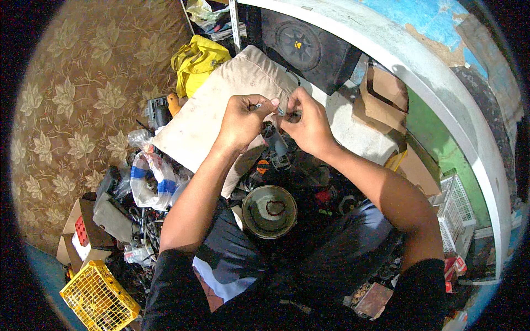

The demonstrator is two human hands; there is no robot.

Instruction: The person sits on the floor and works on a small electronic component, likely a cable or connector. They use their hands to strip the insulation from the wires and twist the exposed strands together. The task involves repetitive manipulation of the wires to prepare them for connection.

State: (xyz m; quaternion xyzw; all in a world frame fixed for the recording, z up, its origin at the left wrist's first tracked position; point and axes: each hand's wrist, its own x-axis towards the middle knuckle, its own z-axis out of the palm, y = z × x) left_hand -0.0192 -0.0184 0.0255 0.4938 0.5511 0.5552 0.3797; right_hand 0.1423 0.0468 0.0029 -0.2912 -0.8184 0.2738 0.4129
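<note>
Small piece [280,112], greyish, is pinched narrowly between the fingertips of the left hand [243,121] and right hand [310,126], over the cushion's [207,102] edge. Close two-handed handling seems the step in hand; the next move likely calls for light, steady fingers. The cushion is soft, stained cloth; below sits a round, dull metal bowl [252,219].

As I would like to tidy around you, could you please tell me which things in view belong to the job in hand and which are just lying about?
In hand:
- small piece, too small to identify, at the fingertips of the left hand and right hand

Apparently lying about:
- yellow crate
- speaker box
- yellow fabric item

Untouched, role unclear: metal bowl.
</note>
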